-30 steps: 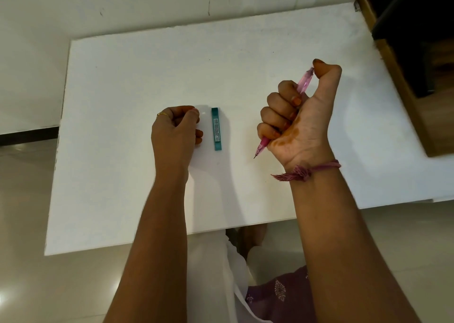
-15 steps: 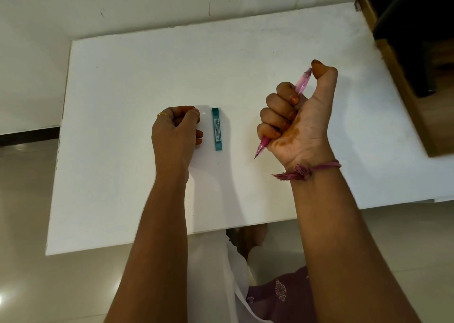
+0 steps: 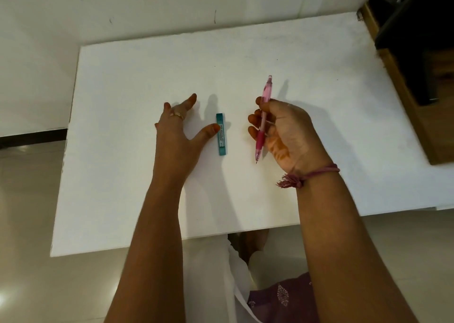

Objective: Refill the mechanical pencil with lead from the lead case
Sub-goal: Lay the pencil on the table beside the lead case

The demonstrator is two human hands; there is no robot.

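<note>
Lead case (image 3: 221, 134): teal, slim, flat on the white table (image 3: 127, 165), light and slick; I'd pinch its long edges.
Left hand (image 3: 175, 126): spread wide, holding nothing, thumb just beside the case.
Right hand (image 3: 280, 131): curled around my pink mechanical pencil (image 3: 263, 116), tip toward me.

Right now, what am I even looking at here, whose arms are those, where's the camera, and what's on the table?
There is no machine: the camera sits on a person's head, looking down at their own two bare arms over a white table. The right hand holds a pink mechanical pencil, tip pointing back toward the person. The left hand is open and holds nothing, its thumb right beside a small teal lead case that lies flat on the table between the hands.
</note>
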